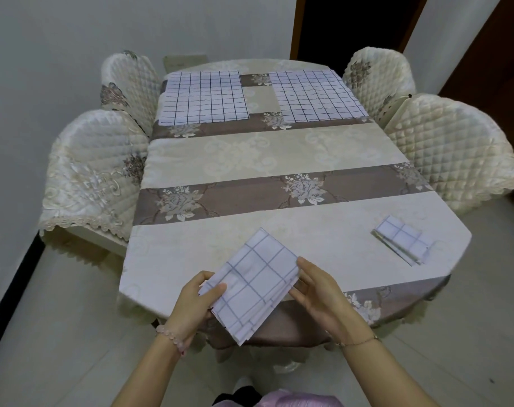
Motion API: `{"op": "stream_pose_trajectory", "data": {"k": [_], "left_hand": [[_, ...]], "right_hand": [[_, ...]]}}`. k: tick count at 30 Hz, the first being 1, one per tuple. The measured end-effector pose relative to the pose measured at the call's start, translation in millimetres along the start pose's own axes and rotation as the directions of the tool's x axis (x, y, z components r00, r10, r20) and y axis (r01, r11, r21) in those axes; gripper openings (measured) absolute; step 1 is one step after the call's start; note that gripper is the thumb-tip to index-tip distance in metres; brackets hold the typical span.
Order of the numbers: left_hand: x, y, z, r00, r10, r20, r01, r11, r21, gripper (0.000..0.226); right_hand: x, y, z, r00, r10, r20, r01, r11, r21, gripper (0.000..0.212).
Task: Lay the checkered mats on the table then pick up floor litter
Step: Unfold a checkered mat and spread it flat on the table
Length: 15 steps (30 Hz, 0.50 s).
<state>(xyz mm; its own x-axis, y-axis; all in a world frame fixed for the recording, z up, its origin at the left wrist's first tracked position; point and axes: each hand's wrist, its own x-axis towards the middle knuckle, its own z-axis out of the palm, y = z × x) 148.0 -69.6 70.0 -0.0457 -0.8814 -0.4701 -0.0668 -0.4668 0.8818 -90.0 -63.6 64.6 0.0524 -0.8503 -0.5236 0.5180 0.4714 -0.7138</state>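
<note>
Holding a folded checkered mat (257, 284) over the table (279, 160), near edge, pinched at opposite sides by left hand (195, 304) and right hand (320, 295). Showing left spread mat (204, 96) and right spread mat (317, 95) flat at far end, second folded mat (404, 239) at right.

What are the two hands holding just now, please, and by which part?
A folded checkered mat: the left hand pinches its left corner, thumb on top, and the right hand grips its right edge.

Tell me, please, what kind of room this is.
Probably a home dining room: a table with a floral cloth, quilted-cover chairs on both sides, and checkered mats laid at its far end.
</note>
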Motion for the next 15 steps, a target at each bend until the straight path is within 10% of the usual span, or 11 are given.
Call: {"op": "stream_pose_trajectory", "data": {"k": [6, 9, 15], "left_hand": [[0, -2, 12, 0.991, 0.091, -0.096, -0.057, 0.949, 0.311, 0.026], [-7, 7, 27, 0.887, 0.446, -0.118, -0.281, 0.725, 0.629, 0.037], [-23, 30, 81, 0.920, 0.372, 0.127, -0.392, 0.843, 0.369, 0.035]], "right_hand": [[-7, 2, 0, 0.990, -0.080, -0.118, 0.055, 0.979, -0.199, 0.017], [-12, 1, 5, 0.984, -0.119, -0.133, 0.092, 0.977, -0.192, 0.016], [-26, -3, 29, 0.986, -0.163, 0.024, 0.165, 0.960, -0.227, 0.022]]}}
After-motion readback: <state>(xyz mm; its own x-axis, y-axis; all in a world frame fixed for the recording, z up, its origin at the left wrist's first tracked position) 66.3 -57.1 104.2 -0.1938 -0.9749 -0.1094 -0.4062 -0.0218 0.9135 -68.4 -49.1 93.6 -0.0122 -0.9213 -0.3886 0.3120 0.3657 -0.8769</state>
